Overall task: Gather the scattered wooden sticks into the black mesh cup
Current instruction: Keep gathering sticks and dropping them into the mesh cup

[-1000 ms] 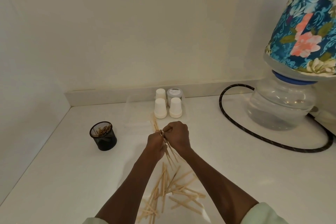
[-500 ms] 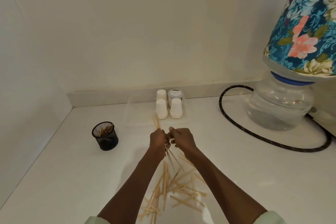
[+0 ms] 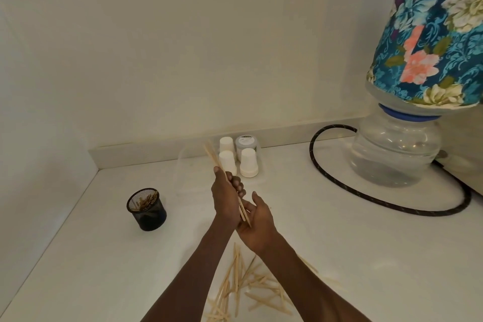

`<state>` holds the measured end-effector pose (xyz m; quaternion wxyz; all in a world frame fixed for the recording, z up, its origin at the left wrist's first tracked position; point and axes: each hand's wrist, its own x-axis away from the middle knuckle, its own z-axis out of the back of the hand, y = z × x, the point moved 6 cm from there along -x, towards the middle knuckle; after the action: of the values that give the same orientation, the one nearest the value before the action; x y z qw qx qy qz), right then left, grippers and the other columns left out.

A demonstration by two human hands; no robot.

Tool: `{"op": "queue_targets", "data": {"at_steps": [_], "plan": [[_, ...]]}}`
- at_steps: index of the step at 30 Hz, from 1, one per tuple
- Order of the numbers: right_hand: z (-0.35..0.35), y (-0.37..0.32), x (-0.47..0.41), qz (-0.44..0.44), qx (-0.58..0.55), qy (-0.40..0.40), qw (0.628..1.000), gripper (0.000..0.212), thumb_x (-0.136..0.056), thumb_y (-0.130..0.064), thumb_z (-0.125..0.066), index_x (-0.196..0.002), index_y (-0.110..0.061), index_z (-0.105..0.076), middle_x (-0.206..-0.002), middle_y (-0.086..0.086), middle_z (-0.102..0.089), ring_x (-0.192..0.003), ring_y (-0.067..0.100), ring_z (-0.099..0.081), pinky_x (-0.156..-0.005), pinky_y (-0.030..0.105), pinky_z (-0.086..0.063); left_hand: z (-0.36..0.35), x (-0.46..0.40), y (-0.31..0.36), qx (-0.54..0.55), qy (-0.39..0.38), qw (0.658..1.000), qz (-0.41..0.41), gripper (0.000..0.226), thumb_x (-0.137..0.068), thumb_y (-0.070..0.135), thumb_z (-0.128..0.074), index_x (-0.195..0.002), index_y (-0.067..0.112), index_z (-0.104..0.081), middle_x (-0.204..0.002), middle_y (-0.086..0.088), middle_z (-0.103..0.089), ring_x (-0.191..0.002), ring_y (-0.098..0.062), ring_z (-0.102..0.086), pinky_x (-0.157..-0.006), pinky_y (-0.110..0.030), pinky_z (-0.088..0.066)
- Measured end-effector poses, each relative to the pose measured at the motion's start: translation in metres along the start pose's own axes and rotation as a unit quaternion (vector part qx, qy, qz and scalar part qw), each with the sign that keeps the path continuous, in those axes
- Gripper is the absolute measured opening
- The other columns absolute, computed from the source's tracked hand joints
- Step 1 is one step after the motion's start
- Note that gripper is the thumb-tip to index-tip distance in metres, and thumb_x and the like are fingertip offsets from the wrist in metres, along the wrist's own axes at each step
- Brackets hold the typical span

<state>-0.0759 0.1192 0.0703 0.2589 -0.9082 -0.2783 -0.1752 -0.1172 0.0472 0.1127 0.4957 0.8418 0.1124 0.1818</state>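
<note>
left hand (image 3: pixel 224 197) grips a bundle of wooden sticks (image 3: pixel 214 158), right of the black mesh cup (image 3: pixel 147 209) | right hand (image 3: pixel 257 219) open, palm against the bundle's lower end | loose sticks (image 3: pixel 243 287) on counter, nearer camera than cup; cup holds some sticks

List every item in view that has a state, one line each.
Left hand: grips a bundle of thin wooden sticks.
Right hand: open, under the bundle's lower end.
Black mesh cup: upright, some sticks inside.
Scattered wooden sticks: loose on the white counter.
White paper cups: upside down.
</note>
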Motion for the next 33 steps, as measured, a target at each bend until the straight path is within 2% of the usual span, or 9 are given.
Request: {"op": "queue_targets", "data": {"at_steps": [6,8,10,14,18,20,23,26,33], "plan": [[-0.032,-0.008,-0.002,0.004,-0.065,-0.037,0.997,0.049,-0.102,-0.044,-0.038,-0.122,-0.005,-0.058,-0.101,0.009,-0.058,-0.106,0.028,-0.058,-0.093,0.037,-0.046,-0.009,0.007,0.018,-0.054,-0.011,0.992,-0.117,0.044,-0.1,0.052,-0.034,-0.092,0.02,-0.064,-0.059,0.002,-0.052,-0.043,-0.011,-0.037,-0.043,-0.023,-0.031],[-0.037,-0.012,-0.004,0.009,-0.067,-0.042,0.997,0.045,-0.101,-0.044,-0.038,-0.11,-0.006,-0.061,-0.094,0.008,-0.056,-0.102,0.026,-0.058,-0.091,0.035,-0.046,-0.012,0.008,0.021,-0.048,-0.024,0.989,-0.135,0.04,-0.102,0.048,-0.034,-0.098,0.027,-0.068,-0.059,0.003,-0.048,-0.045,-0.011,-0.037,-0.044,-0.024,-0.033],[-0.042,-0.019,-0.006,0.021,-0.058,-0.04,0.997,0.045,-0.101,-0.044,-0.04,-0.098,-0.005,-0.061,-0.082,0.006,-0.055,-0.085,0.022,-0.059,-0.083,0.032,-0.047,-0.014,0.008,0.025,-0.028,-0.038,0.989,-0.139,0.038,-0.102,0.045,-0.036,-0.104,0.025,-0.068,-0.06,0.003,-0.046,-0.047,-0.01,-0.037,-0.045,-0.024,-0.034],[-0.048,-0.033,-0.013,0.045,-0.065,-0.031,0.996,0.044,-0.1,-0.042,-0.044,-0.09,-0.002,-0.062,-0.066,0.005,-0.054,-0.066,0.018,-0.058,-0.073,0.029,-0.051,-0.018,0.005,0.029,0.012,-0.041,0.992,-0.123,0.031,-0.102,0.036,-0.038,-0.105,0.026,-0.067,-0.068,0.004,-0.052,-0.051,-0.011,-0.04,-0.052,-0.026,-0.037],[-0.055,-0.04,-0.019,0.053,-0.088,-0.056,0.993,0.051,-0.101,-0.04,-0.042,-0.09,0.002,-0.067,-0.065,0.005,-0.054,-0.073,0.019,-0.057,-0.09,0.03,-0.047,-0.025,0.008,0.037,-0.013,-0.047,0.989,-0.139,0.031,-0.102,0.032,-0.037,-0.096,0.035,-0.067,-0.074,0.005,-0.058,-0.057,-0.011,-0.046,-0.055,-0.029,-0.041],[-0.057,-0.043,-0.021,0.055,-0.097,-0.065,0.992,0.051,-0.102,-0.038,-0.041,-0.088,0.003,-0.068,-0.065,0.004,-0.054,-0.077,0.02,-0.057,-0.1,0.031,-0.043,-0.029,0.009,0.039,-0.01,-0.052,0.99,-0.134,0.031,-0.102,0.03,-0.037,-0.099,0.036,-0.067,-0.077,0.005,-0.06,-0.058,-0.01,-0.048,-0.055,-0.027,-0.044],[-0.059,-0.047,-0.021,0.064,-0.097,-0.067,0.991,0.053,-0.102,-0.036,-0.041,-0.078,0.002,-0.07,-0.063,0.004,-0.055,-0.078,0.022,-0.061,-0.094,0.033,-0.047,-0.033,0.008,0.04,0.023,-0.065,0.99,-0.119,0.026,-0.101,0.028,-0.04,-0.105,0.03,-0.066,-0.078,0.004,-0.06,-0.058,-0.009,-0.049,-0.054,-0.025,-0.044],[-0.057,-0.048,-0.021,0.068,-0.097,-0.057,0.991,0.039,-0.102,-0.034,-0.043,-0.085,-0.003,-0.06,-0.067,0.004,-0.054,-0.077,0.021,-0.06,-0.088,0.033,-0.049,-0.036,0.008,0.039,0.055,-0.069,0.991,-0.101,0.025,-0.096,0.024,-0.042,-0.106,0.024,-0.065,-0.076,0.002,-0.057,-0.056,-0.009,-0.048,-0.052,-0.025,-0.042],[-0.052,-0.044,-0.027,0.06,-0.126,-0.036,0.99,0.03,-0.102,-0.029,-0.045,-0.087,-0.005,-0.055,-0.077,0.007,-0.056,-0.092,0.024,-0.059,-0.111,0.037,-0.041,-0.034,0.003,0.032,0.081,-0.05,0.994,-0.059,0.033,-0.091,0.007,-0.039,-0.099,0.022,-0.068,-0.075,0.003,-0.054,-0.055,-0.01,-0.045,-0.049,-0.025,-0.038]]}}
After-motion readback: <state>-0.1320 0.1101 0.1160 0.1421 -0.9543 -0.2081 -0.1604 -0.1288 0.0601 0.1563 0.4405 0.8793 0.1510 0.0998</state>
